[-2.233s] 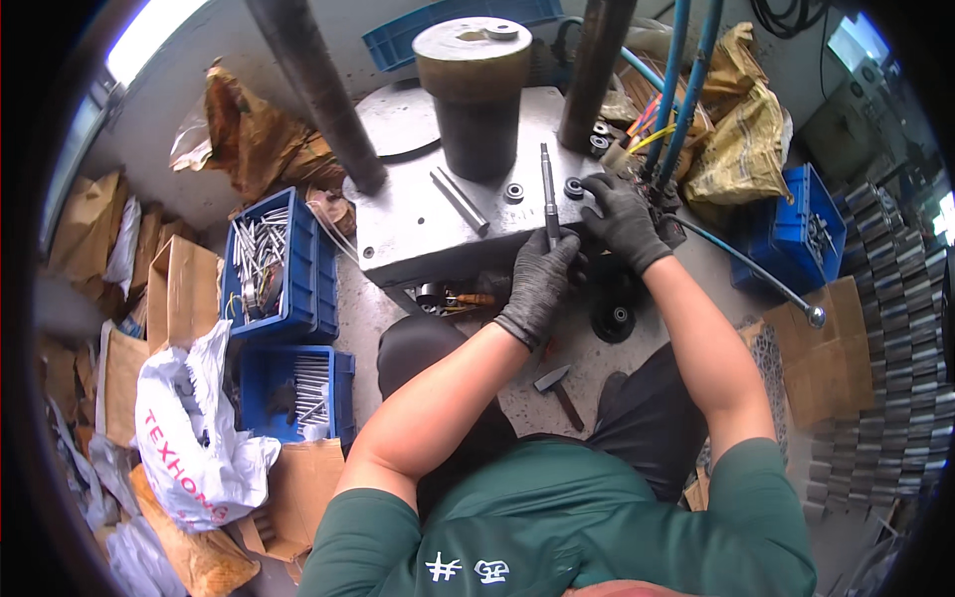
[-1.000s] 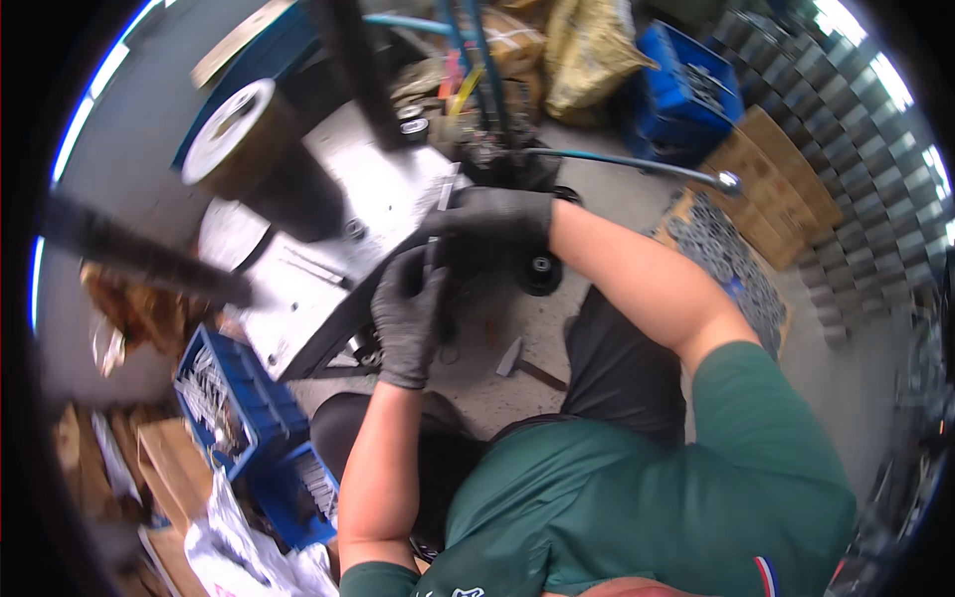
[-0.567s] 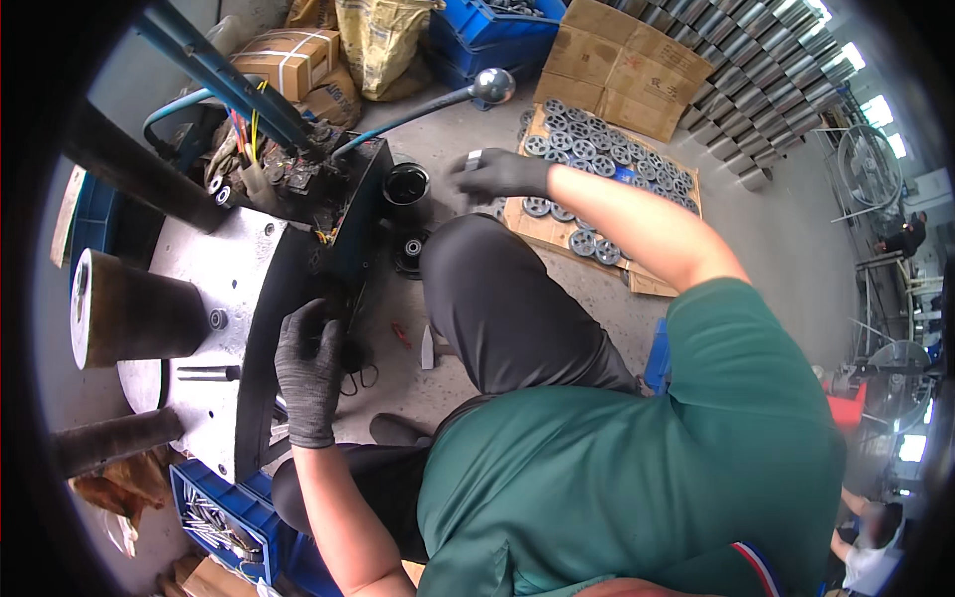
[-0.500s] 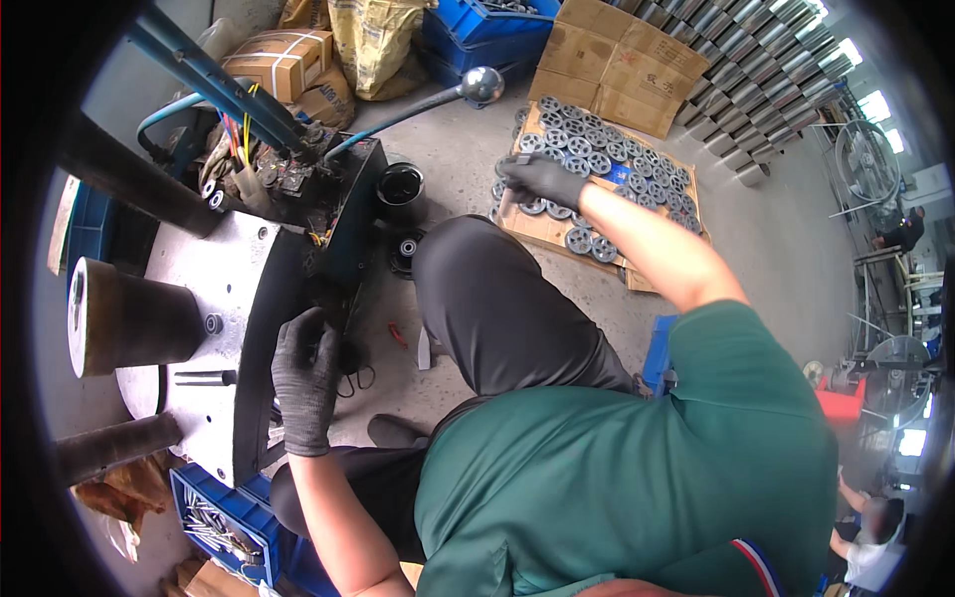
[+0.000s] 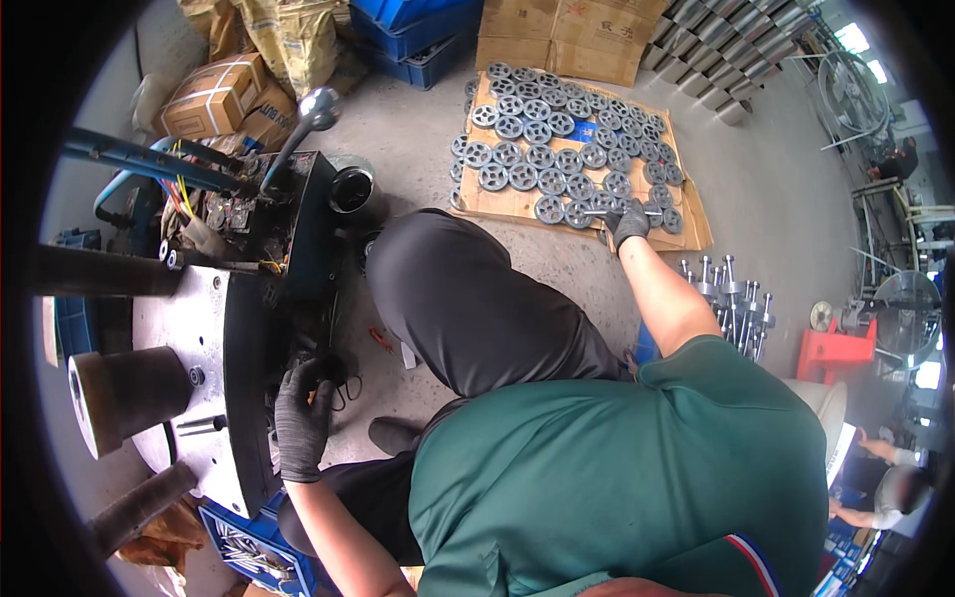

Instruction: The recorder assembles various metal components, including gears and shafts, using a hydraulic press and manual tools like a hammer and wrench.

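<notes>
My right hand (image 5: pixel 631 225), in a dark glove, is closed around a short metal rod (image 5: pixel 595 212) over the near right edge of a cardboard sheet (image 5: pixel 517 205). Rows of grey spoked wheels (image 5: pixel 537 132) cover that sheet, several of them right beside the hand. At the left, my gloved left hand (image 5: pixel 301 423) is beside the dark front edge of a press with a pale metal table (image 5: pixel 214 398). Its fingers are loosely bent with the thumb apart, and nothing shows between them. The fingertips lie against a dark area, so contact with the machine is unclear.
Wheels fitted on upright shafts (image 5: pixel 731 298) stand to my right. A ball-ended lever (image 5: pixel 318 107) rises from the machine, beside a black pot (image 5: pixel 353 189). A blue bin of metal pins (image 5: pixel 249 552) sits lower left. Stacked metal cylinders (image 5: pixel 696 50) and a red stand (image 5: pixel 836 350) are farther right.
My right hand has swung rightward and nearer, from the wheels' left side to the sheet's right edge. The view has shifted right. My left hand stays by the press.
</notes>
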A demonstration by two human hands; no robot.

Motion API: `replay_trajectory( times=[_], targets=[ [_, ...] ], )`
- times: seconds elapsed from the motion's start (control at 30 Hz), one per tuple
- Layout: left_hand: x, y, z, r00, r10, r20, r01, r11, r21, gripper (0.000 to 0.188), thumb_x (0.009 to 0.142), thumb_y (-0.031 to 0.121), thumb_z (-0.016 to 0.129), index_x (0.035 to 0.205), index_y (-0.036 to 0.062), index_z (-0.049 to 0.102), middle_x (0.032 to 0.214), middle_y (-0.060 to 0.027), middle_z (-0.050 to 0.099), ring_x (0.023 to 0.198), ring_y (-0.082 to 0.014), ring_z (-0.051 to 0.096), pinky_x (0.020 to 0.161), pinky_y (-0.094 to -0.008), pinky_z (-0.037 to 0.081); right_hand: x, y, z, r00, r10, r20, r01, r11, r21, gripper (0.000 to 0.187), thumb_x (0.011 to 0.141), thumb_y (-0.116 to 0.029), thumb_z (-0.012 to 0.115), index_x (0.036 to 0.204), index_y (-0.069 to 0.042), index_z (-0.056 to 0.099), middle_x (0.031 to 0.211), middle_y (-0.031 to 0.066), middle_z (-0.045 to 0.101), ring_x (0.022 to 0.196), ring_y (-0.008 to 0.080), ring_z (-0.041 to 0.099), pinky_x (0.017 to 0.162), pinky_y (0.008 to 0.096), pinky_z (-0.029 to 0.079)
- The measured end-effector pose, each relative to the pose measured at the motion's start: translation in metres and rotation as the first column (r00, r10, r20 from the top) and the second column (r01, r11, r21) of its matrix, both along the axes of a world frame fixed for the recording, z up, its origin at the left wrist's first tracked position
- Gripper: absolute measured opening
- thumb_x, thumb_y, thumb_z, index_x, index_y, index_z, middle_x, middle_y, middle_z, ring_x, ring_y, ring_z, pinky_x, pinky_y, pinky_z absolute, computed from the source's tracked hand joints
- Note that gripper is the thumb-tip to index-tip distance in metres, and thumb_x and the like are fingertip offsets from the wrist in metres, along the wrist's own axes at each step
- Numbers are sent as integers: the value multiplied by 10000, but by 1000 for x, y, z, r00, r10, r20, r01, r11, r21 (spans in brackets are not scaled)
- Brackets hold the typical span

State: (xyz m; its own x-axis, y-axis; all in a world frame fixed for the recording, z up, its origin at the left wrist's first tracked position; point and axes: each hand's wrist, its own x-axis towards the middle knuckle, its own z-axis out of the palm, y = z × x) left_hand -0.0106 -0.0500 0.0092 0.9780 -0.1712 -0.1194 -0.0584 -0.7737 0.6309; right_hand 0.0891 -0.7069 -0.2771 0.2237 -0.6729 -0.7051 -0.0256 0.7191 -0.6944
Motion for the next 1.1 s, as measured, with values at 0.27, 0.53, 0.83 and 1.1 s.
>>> replay_trajectory(
  times=[0.27,0.53,0.83,1.1],
  targets=[
    [-2,1,-20,1000,-9,-10,10,997,79,269,954,121,680,1196,2,684,1082,-167,683,989,-298,674,875,-386,527,10,-7,-43,999,20,39,-15,992,-122,303,996,-426,640,1120,-151,616,852,105,709,602,284,695,499,415,593],
    [-1,16,-53,996,6,-88,-4,1000,23,246,931,135,684,1144,13,690,1076,-165,689,1009,-325,659,914,-412,510,31,20,-74,985,93,145,-73,987,-140,308,1003,-395,640,1145,-128,588,874,122,721,608,312,713,501,468,620],
    [0,24,-61,986,-6,-166,10,1000,24,283,961,141,693,1204,-1,668,1115,-171,689,1049,-319,678,930,-393,525,51,65,-45,704,535,-467,-657,244,-713,375,990,-381,687,972,-7,701,836,136,744,686,273,712,684,383,562],
    [1,19,-63,984,-28,-178,35,999,38,302,955,148,706,1219,5,670,1137,-171,692,1040,-310,686,919,-392,540,56,69,-21,488,514,-705,-863,167,-476,555,968,-557,599,1118,-34,707,1105,207,743,1037,386,703,907,456,536]
  ],
)
